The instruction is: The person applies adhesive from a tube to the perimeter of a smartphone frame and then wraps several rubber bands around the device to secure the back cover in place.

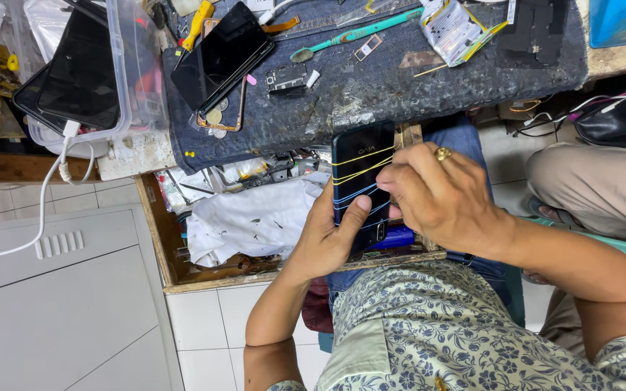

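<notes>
A dark blue phone [360,156] is held upright over an open wooden drawer [155,224], its glossy back facing me. Several rubber bands, yellow and blue, cross it. My left hand [331,235] grips the phone from below and the left, thumb pressed on its back. My right hand [440,195], with a gold ring on one finger, holds the phone's right edge and pinches the bands there.
A denim-covered bench [371,94] carries a black phone [222,54], a green toothbrush [353,34], small parts and a blister pack [454,29]. A clear plastic box [128,72] holds tablets at the left, with a white cable [45,195]. White cloth [248,217] fills the drawer. Another person's leg [595,185] is at the right.
</notes>
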